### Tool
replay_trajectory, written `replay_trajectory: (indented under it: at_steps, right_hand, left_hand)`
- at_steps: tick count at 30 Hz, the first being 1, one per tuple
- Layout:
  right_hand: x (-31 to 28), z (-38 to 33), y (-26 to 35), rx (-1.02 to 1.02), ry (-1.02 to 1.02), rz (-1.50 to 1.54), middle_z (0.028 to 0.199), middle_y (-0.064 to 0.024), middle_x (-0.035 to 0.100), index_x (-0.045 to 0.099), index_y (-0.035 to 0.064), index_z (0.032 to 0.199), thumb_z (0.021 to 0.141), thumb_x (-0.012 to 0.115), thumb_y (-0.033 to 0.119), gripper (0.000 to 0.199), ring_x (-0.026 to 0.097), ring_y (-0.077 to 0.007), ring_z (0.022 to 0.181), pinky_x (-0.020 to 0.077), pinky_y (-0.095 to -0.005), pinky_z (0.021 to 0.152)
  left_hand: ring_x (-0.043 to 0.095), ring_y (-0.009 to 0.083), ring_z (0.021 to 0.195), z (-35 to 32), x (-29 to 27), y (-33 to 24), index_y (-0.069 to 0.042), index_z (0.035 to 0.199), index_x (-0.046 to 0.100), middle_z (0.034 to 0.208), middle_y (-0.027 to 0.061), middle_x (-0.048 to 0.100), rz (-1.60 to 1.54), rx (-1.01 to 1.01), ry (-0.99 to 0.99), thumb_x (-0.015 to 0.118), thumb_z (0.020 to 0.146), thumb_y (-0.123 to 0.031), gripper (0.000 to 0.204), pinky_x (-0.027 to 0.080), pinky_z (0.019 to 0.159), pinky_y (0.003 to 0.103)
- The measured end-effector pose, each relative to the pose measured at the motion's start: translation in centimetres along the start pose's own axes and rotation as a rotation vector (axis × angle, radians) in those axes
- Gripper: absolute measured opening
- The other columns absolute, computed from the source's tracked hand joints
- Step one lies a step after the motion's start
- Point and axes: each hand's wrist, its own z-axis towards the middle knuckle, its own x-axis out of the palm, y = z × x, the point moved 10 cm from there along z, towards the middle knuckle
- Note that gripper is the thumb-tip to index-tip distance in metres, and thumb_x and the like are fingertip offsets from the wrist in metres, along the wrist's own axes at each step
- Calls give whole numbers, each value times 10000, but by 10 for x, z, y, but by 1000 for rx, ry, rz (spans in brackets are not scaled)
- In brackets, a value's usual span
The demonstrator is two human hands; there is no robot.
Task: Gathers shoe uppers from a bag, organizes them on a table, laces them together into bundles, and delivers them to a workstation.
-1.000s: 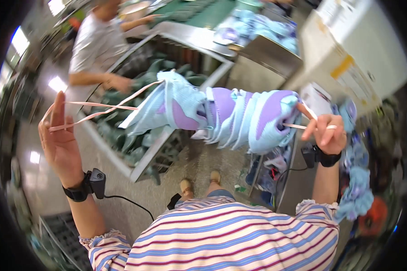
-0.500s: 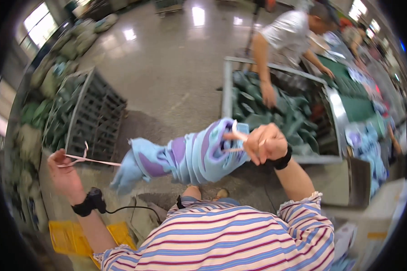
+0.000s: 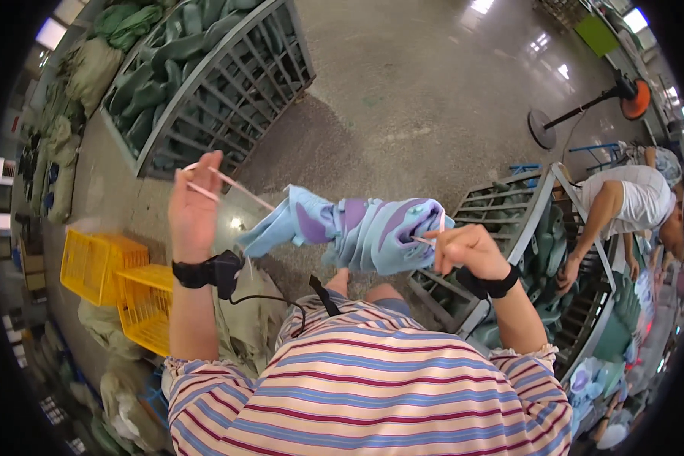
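Note:
A bundle of light blue and purple cloth pieces, stacked and folded into a roll, hangs in the air in front of my body. A thin pale pink cord runs from its left end to my left hand, where it loops round the raised fingers. At the bundle's right end, my right hand pinches another stretch of the cord, its fingers curled close to the open folds. How the cord passes through the bundle is hidden. Black bands circle both wrists, and the left one carries a small device with a cable.
A metal cage of green curved pieces stands at the far left. Another cage is on the right, beside a bending co-worker. Yellow crates and sacks lie at left. A floor fan stands far right.
My view has swung left, so the co-worker and right-hand cage now sit farther right. My left hand has come up and closer to the bundle. Both hands still hold the cord.

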Motion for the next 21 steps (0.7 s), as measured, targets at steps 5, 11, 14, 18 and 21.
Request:
replay_trajectory:
  at_steps: [5,11,14,18,21]
  right_hand:
    - [-33,19,-25,48,28,-590,823,-96,613,635,38,688,836,518,147,218,562,-229,797,415,-341,773]
    - [-236,9,-111,114,-863,12,808,-56,609,644,-30,813,862,485,167,258,532,-129,753,397,-254,677]
    - [-354,13,-134,135,-1140,163,789,-14,606,631,-6,895,888,484,226,275,501,-83,696,354,-226,605]
    - [-495,61,-62,-61,-1172,55,853,-40,615,606,-20,972,904,478,297,349,542,-99,766,392,-229,654]
    - [-581,78,11,-143,-1217,99,888,-74,620,607,-29,980,913,461,309,374,573,-143,860,416,-251,750]
  left_hand:
    - [517,192,1050,112,43,104,-71,965,549,1080,98,588,71,-218,160,358,945,-281,285,389,889,323]
    - [482,193,1116,222,124,220,-51,1044,526,1201,126,528,179,-334,180,386,936,-277,287,392,875,336]
    - [479,231,1127,298,218,271,-64,960,531,1150,135,553,222,-418,303,397,934,-230,215,390,878,358]
    - [473,264,1133,408,369,291,-46,921,529,1106,141,564,298,-200,502,389,937,-183,197,386,893,390]
    - [469,268,1134,445,461,282,-25,961,528,1117,122,561,387,5,540,383,940,-192,222,386,893,392]
